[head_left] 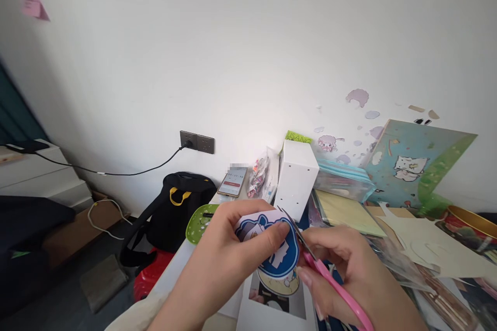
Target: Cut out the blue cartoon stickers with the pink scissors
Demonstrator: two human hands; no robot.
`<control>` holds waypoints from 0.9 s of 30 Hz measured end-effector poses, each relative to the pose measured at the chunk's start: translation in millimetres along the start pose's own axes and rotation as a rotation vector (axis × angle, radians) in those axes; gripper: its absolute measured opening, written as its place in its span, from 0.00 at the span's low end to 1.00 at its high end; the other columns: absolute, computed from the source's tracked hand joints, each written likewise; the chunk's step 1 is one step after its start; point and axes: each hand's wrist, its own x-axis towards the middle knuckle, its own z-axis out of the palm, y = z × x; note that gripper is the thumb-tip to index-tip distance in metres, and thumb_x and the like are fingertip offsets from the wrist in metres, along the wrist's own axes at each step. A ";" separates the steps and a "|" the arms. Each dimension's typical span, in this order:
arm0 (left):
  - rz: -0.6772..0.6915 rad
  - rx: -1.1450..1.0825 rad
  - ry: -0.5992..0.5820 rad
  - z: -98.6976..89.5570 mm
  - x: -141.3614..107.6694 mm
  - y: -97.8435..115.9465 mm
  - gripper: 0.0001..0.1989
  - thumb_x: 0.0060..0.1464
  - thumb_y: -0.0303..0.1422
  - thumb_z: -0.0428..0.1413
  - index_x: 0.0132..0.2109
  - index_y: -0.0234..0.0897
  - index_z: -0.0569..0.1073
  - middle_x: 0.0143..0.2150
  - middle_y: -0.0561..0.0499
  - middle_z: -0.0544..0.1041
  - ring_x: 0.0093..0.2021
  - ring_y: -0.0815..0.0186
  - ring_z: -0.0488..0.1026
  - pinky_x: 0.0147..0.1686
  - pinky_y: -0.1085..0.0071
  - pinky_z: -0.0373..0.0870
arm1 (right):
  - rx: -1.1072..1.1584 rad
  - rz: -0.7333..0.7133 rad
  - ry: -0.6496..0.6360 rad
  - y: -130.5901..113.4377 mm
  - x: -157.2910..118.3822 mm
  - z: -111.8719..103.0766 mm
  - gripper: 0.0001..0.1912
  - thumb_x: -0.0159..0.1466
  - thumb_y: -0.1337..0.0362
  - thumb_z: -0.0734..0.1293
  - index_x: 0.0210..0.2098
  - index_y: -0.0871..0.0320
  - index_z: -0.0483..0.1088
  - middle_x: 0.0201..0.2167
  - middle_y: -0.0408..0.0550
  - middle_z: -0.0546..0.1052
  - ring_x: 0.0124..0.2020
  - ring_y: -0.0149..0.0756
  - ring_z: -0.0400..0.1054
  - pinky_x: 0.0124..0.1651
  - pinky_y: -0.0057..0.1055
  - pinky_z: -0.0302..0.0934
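My left hand [233,256] pinches a printed paper picture [286,257] with a dark blue figure on it, thumb on top. Along the picture's upper right edge lie the blades of the pink-handled scissors [337,283]. My right hand [349,264] grips these scissors, their tips pointing up and left; its fingers partly hide the handles. Below the blue picture, a rounded yellowish printed piece [276,285] shows, lying over a white sheet with a printed photo [297,306].
Behind my hands stand a white box [297,178], a phone [232,182] and a green tray [196,225]. To the right are a clear zip pouch [344,181], yellow paper [347,212], cut white paper [438,243] and a round tin [471,222]. A black backpack [163,232] sits left of the table.
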 end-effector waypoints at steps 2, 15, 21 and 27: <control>0.010 0.003 0.017 0.3 -0.4 0.3 0.08 0.43 0.35 0.62 0.27 0.35 0.75 0.23 0.53 0.70 0.24 0.70 0.65 0.23 0.77 0.62 | -0.001 0.006 -0.002 0.0 0.9 -0.1 0.05 0.53 0.68 0.67 0.22 0.58 0.67 0.16 0.38 0.62 0.18 0.29 0.57 0.23 0.25 0.52; 0.027 0.041 0.007 -1.7 -0.7 -3.2 0.09 0.45 0.38 0.61 0.28 0.35 0.76 0.22 0.51 0.73 0.25 0.66 0.70 0.22 0.75 0.65 | -0.119 0.038 -0.032 -2.8 -0.4 -2.8 0.09 0.52 0.71 0.64 0.19 0.56 0.60 0.16 0.37 0.59 0.21 0.29 0.55 0.26 0.26 0.51; -0.010 0.023 -0.042 -1.4 -1.0 -1.0 0.09 0.44 0.37 0.61 0.27 0.35 0.75 0.22 0.52 0.73 0.21 0.69 0.68 0.20 0.75 0.64 | -0.118 0.015 0.027 3.7 -2.5 -0.8 0.05 0.52 0.67 0.64 0.20 0.57 0.67 0.18 0.40 0.63 0.23 0.33 0.60 0.27 0.28 0.54; -0.019 0.014 -0.057 -1.7 -1.2 -0.2 0.10 0.44 0.37 0.61 0.26 0.34 0.74 0.23 0.53 0.72 0.20 0.70 0.68 0.20 0.75 0.65 | -0.098 -0.033 0.197 17.4 -7.7 4.2 0.05 0.50 0.67 0.68 0.28 0.57 0.75 0.21 0.44 0.71 0.24 0.35 0.64 0.27 0.28 0.58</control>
